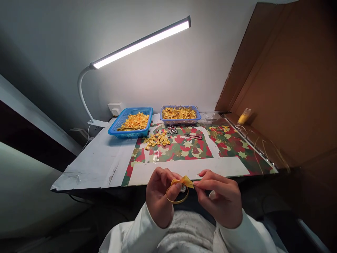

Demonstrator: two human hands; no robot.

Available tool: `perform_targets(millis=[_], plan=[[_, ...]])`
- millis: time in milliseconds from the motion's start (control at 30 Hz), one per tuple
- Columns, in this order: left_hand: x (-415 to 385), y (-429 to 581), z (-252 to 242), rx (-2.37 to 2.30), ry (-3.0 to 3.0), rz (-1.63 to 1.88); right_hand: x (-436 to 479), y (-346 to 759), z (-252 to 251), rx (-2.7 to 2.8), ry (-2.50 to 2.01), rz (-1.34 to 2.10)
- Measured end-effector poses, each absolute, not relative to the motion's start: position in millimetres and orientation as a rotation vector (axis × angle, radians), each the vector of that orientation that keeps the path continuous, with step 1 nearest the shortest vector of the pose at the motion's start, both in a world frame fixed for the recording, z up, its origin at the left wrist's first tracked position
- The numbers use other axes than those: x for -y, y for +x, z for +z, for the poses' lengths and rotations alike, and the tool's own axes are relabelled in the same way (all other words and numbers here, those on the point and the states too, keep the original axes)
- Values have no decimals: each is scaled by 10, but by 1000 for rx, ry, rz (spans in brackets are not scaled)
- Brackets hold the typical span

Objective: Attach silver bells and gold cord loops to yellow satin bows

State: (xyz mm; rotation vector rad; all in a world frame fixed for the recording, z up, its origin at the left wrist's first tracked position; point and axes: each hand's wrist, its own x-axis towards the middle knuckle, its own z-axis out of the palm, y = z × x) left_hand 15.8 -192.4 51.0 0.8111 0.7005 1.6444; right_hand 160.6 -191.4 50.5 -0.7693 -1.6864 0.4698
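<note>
Left hand: your left hand (159,196) was curled in front of your chest, below the table edge, its thumb and fingers pinching the yellow ribbon bow (184,181) from the left.
Right hand: your right hand (221,202) pinched the bow's right tip between thumb and forefinger.
Bow: it sat between your two hands, with a thin gold loop (177,196) hanging beneath it against your left fingers.
Table: the table (94,165) carried a red and green star-patterned mat (189,149).
Loose pieces: a small heap of yellow bows (156,140) lay on the mat, with silver bells (170,131) just behind and small snips (193,136) to their right.
Baskets: a blue basket (131,122) of yellow pieces stood at the far left, and a second blue basket (180,115) of gold loops beside it.
Lamp: a lit desk lamp (142,44) reached over the table.
</note>
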Motion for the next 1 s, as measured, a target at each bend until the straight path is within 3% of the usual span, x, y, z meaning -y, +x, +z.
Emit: perform_targets(millis=[633, 1000], plan=[[1934, 135, 538, -649, 799, 1558, 1962, 1624, 583, 1772, -691, 366], [1853, 101, 498, -553, 468, 1214, 1969, 1610, 585, 1798, -720, 384]])
